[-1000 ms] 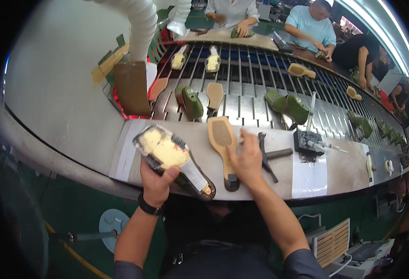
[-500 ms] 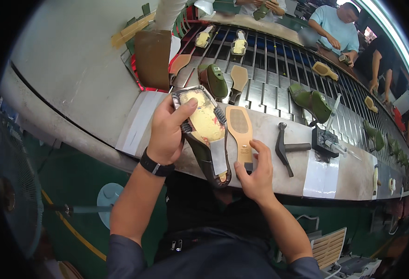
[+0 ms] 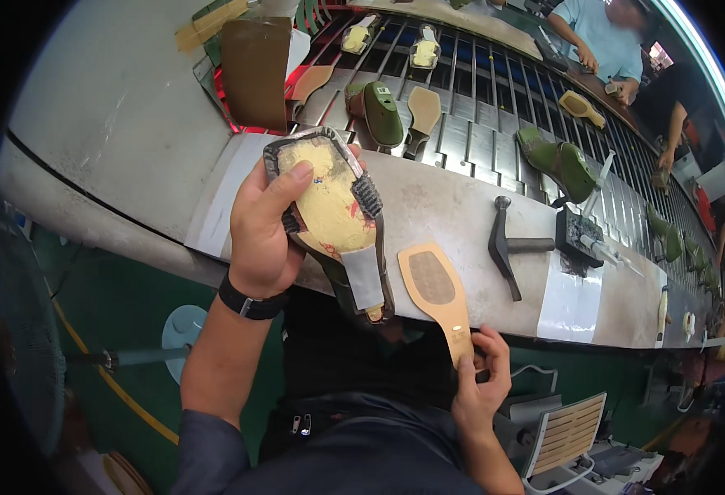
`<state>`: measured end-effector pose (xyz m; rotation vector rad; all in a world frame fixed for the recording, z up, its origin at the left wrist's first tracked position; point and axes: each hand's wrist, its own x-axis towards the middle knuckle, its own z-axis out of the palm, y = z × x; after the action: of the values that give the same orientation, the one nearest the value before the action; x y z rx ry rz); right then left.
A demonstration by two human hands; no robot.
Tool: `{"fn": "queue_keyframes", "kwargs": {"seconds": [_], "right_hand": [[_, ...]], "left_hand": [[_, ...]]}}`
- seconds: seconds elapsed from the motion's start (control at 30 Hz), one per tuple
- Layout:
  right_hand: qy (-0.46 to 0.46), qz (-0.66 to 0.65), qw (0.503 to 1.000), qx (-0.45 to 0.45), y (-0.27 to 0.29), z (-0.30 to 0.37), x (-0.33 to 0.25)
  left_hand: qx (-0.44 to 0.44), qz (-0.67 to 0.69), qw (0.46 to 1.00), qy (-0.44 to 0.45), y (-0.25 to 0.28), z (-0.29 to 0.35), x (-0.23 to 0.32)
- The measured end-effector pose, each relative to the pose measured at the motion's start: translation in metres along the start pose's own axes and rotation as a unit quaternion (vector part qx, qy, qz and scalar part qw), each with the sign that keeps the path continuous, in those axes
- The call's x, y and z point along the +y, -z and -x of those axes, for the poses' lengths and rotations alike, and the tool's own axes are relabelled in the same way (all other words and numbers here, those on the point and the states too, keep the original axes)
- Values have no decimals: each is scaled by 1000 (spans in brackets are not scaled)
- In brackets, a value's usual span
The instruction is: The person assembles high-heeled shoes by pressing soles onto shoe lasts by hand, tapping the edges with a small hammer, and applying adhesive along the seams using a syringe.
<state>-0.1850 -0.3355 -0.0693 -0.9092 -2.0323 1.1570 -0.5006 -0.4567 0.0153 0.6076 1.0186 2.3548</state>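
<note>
My left hand (image 3: 265,235) grips a dark shoe upper pulled over a last (image 3: 334,210), bottom side up, thumb pressed on its yellow underside. Gathered dark edges ring the toe part, and a pale grey strip covers the narrow part toward the heel. In my right hand (image 3: 480,381) the narrow heel end of a tan shoe sole (image 3: 435,280) is pinched between thumb and fingers. This sole has a brownish textured patch at its broad end and reaches over the bench's front edge, right of the shoe.
On the bench (image 3: 478,285) lies a hammer (image 3: 507,246), beside a black block (image 3: 579,239) with syringe-like tubes. Behind runs a roller conveyor (image 3: 482,91) carrying green lasts (image 3: 555,162), soles (image 3: 423,114) and other shoes. A brown panel (image 3: 254,74) stands at left; co-workers sit across.
My right hand has taken hold of the sole and drawn it toward me, off its place on the bench. The shoe in my left hand has shifted slightly left.
</note>
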Motion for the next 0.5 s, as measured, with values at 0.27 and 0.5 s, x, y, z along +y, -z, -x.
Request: {"fn": "queue_keyframes", "kwargs": {"seconds": [0.27,0.5], "right_hand": [[-346,-399,811,-252,-1,-2,36],[-192,-368,888,-197,4,-41,-34]], "left_hand": [[-39,39,998,6,-9,5,3],[-121,69,990,-13,-23,7,-6]]}}
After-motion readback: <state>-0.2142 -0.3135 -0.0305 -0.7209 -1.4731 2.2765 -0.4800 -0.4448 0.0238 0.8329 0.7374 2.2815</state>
